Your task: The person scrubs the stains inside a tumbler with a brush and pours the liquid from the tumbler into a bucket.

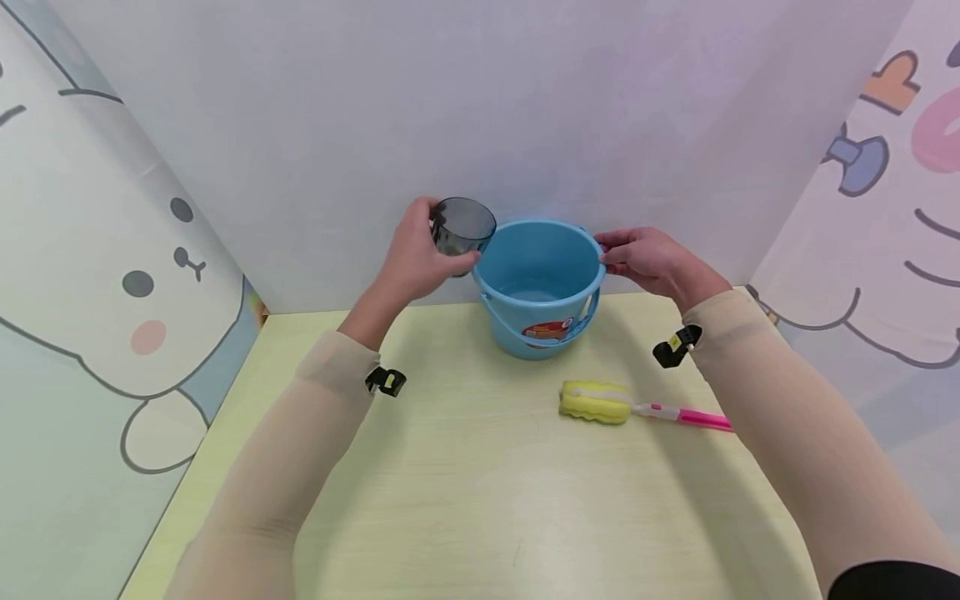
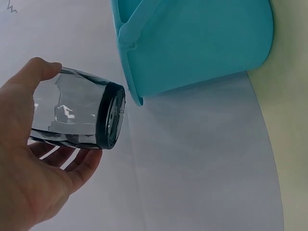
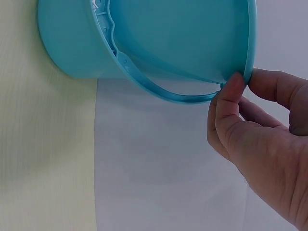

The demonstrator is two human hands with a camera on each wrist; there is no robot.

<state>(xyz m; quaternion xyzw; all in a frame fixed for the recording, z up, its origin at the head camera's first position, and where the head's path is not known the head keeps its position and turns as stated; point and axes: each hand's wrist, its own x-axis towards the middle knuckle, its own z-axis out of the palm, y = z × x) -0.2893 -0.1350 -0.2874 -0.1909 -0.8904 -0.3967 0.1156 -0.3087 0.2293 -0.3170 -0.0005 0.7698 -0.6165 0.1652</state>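
A dark see-through cup is gripped by my left hand, thumb on one side and fingers on the other. It is held up beside the left rim of a blue bucket, which stands on the table with its handle hanging down in front. In the left wrist view the cup has a thick dark base and is apart from the bucket. My right hand pinches the bucket's right rim near the handle's end; the right wrist view shows the fingertips on that edge.
A yellow sponge brush with a white and pink handle lies in front of the bucket, partly under my right forearm. The pale table meets a plain wall sheet at the back. Cartoon-printed sheets flank both sides.
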